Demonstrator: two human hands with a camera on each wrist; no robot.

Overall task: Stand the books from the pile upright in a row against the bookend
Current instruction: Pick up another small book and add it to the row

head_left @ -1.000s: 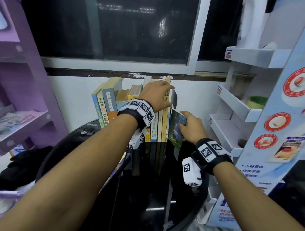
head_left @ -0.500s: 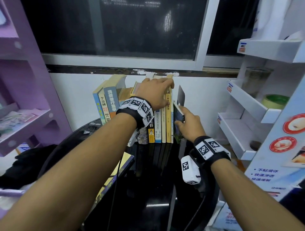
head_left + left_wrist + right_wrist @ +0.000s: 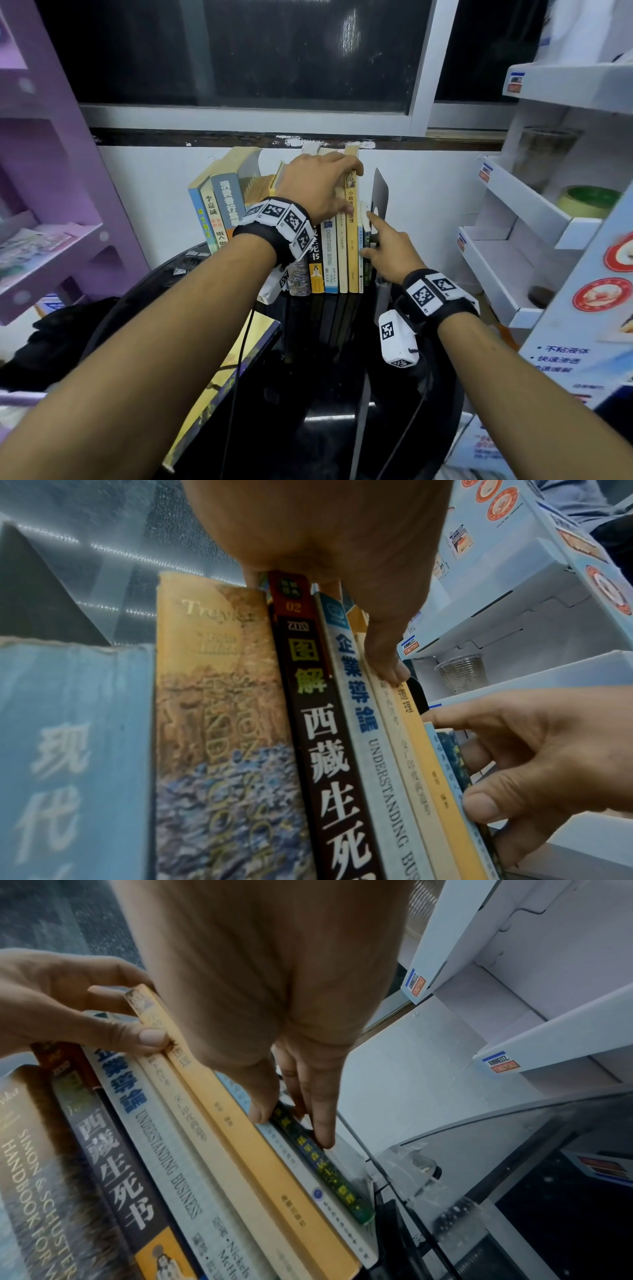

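Observation:
A row of books (image 3: 329, 260) stands upright on the black table (image 3: 325, 428), its right end by the dark metal bookend (image 3: 380, 192). My left hand (image 3: 329, 185) lies over the tops of the books, fingers curled behind them and thumb (image 3: 387, 666) on a cream spine. A thin green book (image 3: 366, 263) stands last in the row, between a pale thin book and the bookend. My right hand (image 3: 371, 236) presses its spine (image 3: 329, 1175) with straight fingers (image 3: 322, 1137), the thumb on the neighbouring pale spine. A large yellow and purple book (image 3: 233, 377) lies flat at the table's left edge.
Several blue and tan books (image 3: 219, 212) lean at the left end of the row. A purple shelf unit (image 3: 51, 246) stands at the left, a white display rack (image 3: 534, 205) close on the right. A dark bag (image 3: 58, 329) lies below the purple shelf.
The thin green book, held tilted with its cover showing, has been slid upright between the row and the bookend. My right hand now pushes its spine. The left hand stayed on the tops.

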